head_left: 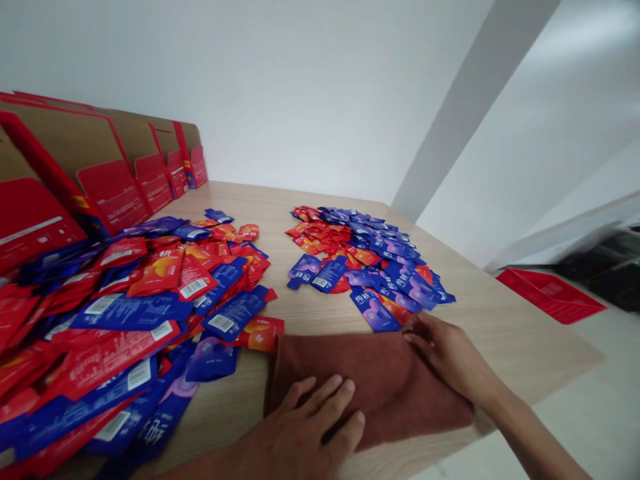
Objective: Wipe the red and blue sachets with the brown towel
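A folded dark red cloth lies flat on the wooden table near its front edge. My left hand rests palm down on the cloth's near left part, fingers spread. Over at the cloth's far right corner, my right hand has its fingertips touching the fabric, close to a blue packet. Neither hand holds anything.
A large heap of red and blue packets covers the left of the table. A smaller pile of packets lies beyond the cloth. Flat red and brown cartons lean at the back left. A red tray sits on the floor, right.
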Action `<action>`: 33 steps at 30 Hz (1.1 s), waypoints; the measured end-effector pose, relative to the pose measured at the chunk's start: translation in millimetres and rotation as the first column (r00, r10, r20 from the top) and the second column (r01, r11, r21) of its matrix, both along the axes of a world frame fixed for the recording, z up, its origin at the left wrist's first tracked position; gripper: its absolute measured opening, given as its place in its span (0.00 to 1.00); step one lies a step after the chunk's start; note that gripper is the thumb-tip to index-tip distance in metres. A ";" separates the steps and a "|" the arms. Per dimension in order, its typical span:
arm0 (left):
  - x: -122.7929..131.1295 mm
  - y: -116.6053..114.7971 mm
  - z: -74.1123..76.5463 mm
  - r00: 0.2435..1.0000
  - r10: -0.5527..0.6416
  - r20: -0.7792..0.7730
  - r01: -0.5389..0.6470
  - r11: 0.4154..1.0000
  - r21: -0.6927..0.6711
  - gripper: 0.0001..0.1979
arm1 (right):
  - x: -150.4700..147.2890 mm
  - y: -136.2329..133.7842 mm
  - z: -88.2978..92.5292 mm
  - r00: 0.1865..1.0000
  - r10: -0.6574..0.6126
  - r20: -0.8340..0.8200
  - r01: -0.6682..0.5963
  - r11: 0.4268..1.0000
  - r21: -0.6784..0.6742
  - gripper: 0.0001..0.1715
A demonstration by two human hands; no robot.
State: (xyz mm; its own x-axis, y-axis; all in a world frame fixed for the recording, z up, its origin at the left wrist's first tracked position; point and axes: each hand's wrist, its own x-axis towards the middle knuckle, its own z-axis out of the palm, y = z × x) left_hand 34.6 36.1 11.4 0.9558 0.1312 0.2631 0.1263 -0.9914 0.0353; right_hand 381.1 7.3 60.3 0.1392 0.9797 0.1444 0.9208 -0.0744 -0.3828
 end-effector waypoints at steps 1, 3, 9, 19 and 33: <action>2.4 -1.7 -4.1 1.000 -0.006 0.021 0.006 0.999 0.038 0.20 | 1.2 8.6 0.8 0.999 0.007 0.053 -0.007 1.000 -0.004 0.10; 4.8 -3.3 -8.0 0.997 -0.020 0.069 0.014 0.996 0.087 0.19 | -4.7 26.7 6.7 0.979 0.014 0.204 -0.015 1.000 0.002 0.12; -1.1 2.9 -14.9 0.985 -0.023 0.169 -0.008 0.984 0.177 0.21 | -104.5 69.9 42.9 0.878 0.358 0.317 -0.413 0.902 0.123 0.14; 4.8 8.8 -29.8 0.888 0.001 0.460 -0.140 0.953 0.269 0.16 | -230.2 132.3 15.1 0.511 0.751 0.419 -0.806 0.587 -0.070 0.08; 14.5 5.5 -49.7 0.810 0.134 0.572 -0.292 0.936 0.194 0.20 | -183.3 110.5 60.2 0.846 0.528 0.075 -0.501 0.738 0.452 0.15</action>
